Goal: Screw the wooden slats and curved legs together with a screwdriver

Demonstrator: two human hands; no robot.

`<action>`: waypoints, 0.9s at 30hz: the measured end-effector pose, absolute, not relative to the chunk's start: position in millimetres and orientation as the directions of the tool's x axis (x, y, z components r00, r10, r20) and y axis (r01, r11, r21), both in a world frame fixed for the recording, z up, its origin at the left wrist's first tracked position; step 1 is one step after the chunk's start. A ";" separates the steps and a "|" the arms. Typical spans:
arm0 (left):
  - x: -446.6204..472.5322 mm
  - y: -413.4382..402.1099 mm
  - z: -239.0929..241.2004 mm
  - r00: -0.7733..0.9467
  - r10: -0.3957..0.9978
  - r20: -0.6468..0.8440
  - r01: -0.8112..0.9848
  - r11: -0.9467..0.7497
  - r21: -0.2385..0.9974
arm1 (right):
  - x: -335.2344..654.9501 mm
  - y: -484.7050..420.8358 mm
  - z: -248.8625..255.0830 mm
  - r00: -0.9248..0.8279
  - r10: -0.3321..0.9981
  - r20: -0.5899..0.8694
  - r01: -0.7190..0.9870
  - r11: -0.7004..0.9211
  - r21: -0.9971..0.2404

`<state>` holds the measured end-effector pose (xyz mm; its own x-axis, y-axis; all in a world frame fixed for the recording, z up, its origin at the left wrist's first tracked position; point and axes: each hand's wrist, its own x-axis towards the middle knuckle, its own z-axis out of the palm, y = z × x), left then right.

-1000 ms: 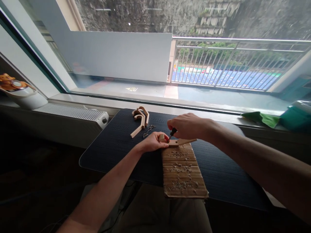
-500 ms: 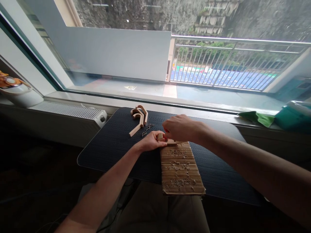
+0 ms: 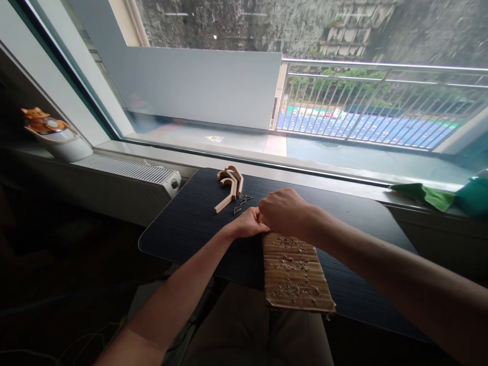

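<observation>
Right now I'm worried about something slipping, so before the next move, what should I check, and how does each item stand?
1. Both hands at the work: ok. The left hand and right hand are close together at the cardboard's far end.
2. Secure grip: cannot tell; the fingers hide whatever is held.
3. Cardboard fully supported: not ok. Its near end juts past the edge of the table.
4. Screws clear of the hands: ok, they lie loose just beyond the left hand.
5. Wooden pieces out of the way: ok, grouped beyond the screws.
</observation>
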<state>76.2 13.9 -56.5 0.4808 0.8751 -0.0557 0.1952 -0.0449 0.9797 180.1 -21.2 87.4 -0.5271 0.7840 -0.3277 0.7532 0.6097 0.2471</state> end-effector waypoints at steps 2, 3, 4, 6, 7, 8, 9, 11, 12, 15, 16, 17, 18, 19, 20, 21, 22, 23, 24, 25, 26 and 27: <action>75.9 13.6 -56.1 0.509 0.860 -0.030 0.178 -0.071 0.982 | 182.0 -19.0 85.5 -0.540 0.790 -0.290 0.763 0.605 0.226; 75.9 13.8 -56.7 0.538 0.843 -0.016 0.155 -0.081 0.985 | 184.6 -16.6 85.7 -0.544 0.794 -0.272 0.770 0.601 0.215; 75.9 14.2 -57.8 0.564 0.826 -0.005 0.128 -0.081 0.988 | 188.0 -13.9 86.5 -0.540 0.799 -0.264 0.778 0.594 0.205; 76.1 15.5 -60.4 0.597 0.802 0.012 0.088 -0.080 0.993 | 195.5 -8.7 89.8 -0.512 0.813 -0.279 0.796 0.570 0.202; 76.0 16.3 -61.5 0.599 0.800 0.018 0.084 -0.086 0.993 | 199.0 -6.9 91.8 -0.492 0.818 -0.299 0.803 0.559 0.208; 75.9 17.0 -62.3 0.596 0.803 0.023 0.091 -0.096 0.991 | 202.0 -5.8 93.7 -0.473 0.821 -0.319 0.807 0.549 0.217; 75.6 17.5 -62.6 0.592 0.805 0.024 0.106 -0.108 0.989 | 204.3 -5.3 95.4 -0.461 0.822 -0.335 0.809 0.544 0.222; 75.1 18.2 -62.1 0.596 0.803 0.023 0.128 -0.123 0.984 | 207.1 -5.4 97.2 -0.464 0.816 -0.345 0.807 0.550 0.214; 75.0 18.2 -61.5 0.601 0.799 0.018 0.133 -0.121 0.984 | 207.9 -5.5 97.2 -0.477 0.811 -0.339 0.805 0.558 0.202; 75.7 17.3 -59.1 0.598 0.802 -0.008 0.147 -0.100 0.984 | 209.4 -3.6 93.5 -0.520 0.799 -0.303 0.797 0.581 0.165; 76.2 16.8 -58.4 0.590 0.807 -0.012 0.154 -0.097 0.983 | 210.0 -2.0 91.3 -0.525 0.800 -0.291 0.799 0.581 0.155; 76.7 16.3 -57.7 0.585 0.811 -0.013 0.157 -0.098 0.983 | 210.8 -0.2 89.0 -0.521 0.807 -0.278 0.808 0.572 0.145; 77.1 15.8 -57.1 0.582 0.813 -0.010 0.154 -0.098 0.983 | 211.7 1.7 86.7 -0.507 0.819 -0.267 0.822 0.553 0.134; 77.4 15.4 -56.6 0.583 0.812 -0.007 0.145 -0.096 0.985 | 212.5 3.4 84.7 -0.486 0.835 -0.258 0.840 0.528 0.124; 77.6 15.3 -56.4 0.587 0.810 -0.004 0.136 -0.093 0.986 | 213.2 4.5 83.3 -0.463 0.851 -0.248 0.858 0.501 0.118; 77.5 15.4 -56.4 0.592 0.806 -0.003 0.132 -0.093 0.987 | 213.5 5.0 82.6 -0.444 0.863 -0.242 0.869 0.480 0.117; 77.4 15.7 -56.8 0.597 0.802 -0.003 0.133 -0.095 0.986 | 213.5 4.6 82.8 -0.437 0.867 -0.240 0.873 0.473 0.122; 77.1 16.1 -57.5 0.604 0.797 -0.007 0.141 -0.099 0.985 | 213.1 3.4 83.8 -0.440 0.865 -0.241 0.867 0.479 0.136; 76.9 16.7 -58.4 0.609 0.793 -0.011 0.153 -0.103 0.983 | 212.3 1.3 85.4 -0.454 0.857 -0.244 0.853 0.497 0.159; 76.6 17.3 -59.6 0.609 0.793 -0.016 0.162 -0.105 0.981 | 211.5 -1.4 87.4 -0.474 0.845 -0.247 0.833 0.522 0.187; 76.4 17.9 -60.8 0.603 0.798 -0.018 0.167 -0.104 0.981 | 210.7 -4.5 89.4 -0.494 0.833 -0.249 0.810 0.545 0.216; 76.4 18.3 -61.8 0.593 0.805 -0.016 0.165 -0.102 0.981 | 210.3 -7.6 90.7 -0.510 0.822 -0.254 0.789 0.565 0.244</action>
<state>76.4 18.3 -61.8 0.5929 0.8051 -0.0162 0.1653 -0.1020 0.9810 210.3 -7.6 90.7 -0.5100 0.8218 -0.2539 0.7885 0.5647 0.2436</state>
